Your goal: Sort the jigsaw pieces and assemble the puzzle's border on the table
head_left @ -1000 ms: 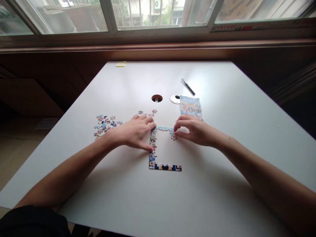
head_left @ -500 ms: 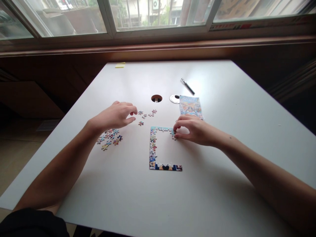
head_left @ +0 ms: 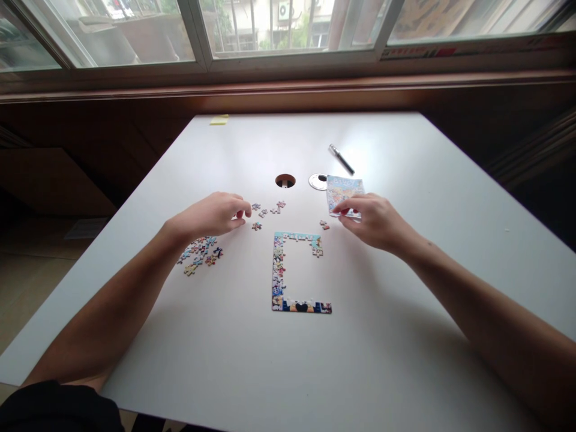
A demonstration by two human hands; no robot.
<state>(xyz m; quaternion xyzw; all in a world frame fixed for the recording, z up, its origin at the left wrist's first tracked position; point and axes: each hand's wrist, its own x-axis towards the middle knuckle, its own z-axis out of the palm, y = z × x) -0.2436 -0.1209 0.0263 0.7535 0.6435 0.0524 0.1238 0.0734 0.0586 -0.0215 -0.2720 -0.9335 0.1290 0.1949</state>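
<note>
A partly built jigsaw border [head_left: 278, 273], shaped like a C, lies flat in the middle of the white table [head_left: 405, 156]. My left hand [head_left: 210, 215] hovers left of it, thumb and forefinger close together beside a few loose pieces [head_left: 268, 210]; whether it holds one is unclear. A pile of several loose pieces [head_left: 200, 252] lies under my left wrist. My right hand [head_left: 375, 220] is at the near edge of a colourful picture card [head_left: 342, 188], thumb and forefinger pinching it. A single piece [head_left: 324, 225] lies between that hand and the border.
A round cable hole [head_left: 285, 180] and its silver cover [head_left: 317, 180] sit beyond the puzzle. A pen [head_left: 342, 159] lies further back, and a yellow note pad [head_left: 219, 120] is at the far edge. A window sill runs behind the table.
My left hand left the border's left side and moved up-left to the loose pieces. My right hand let go of the border's top right end and moved back to the picture card.
</note>
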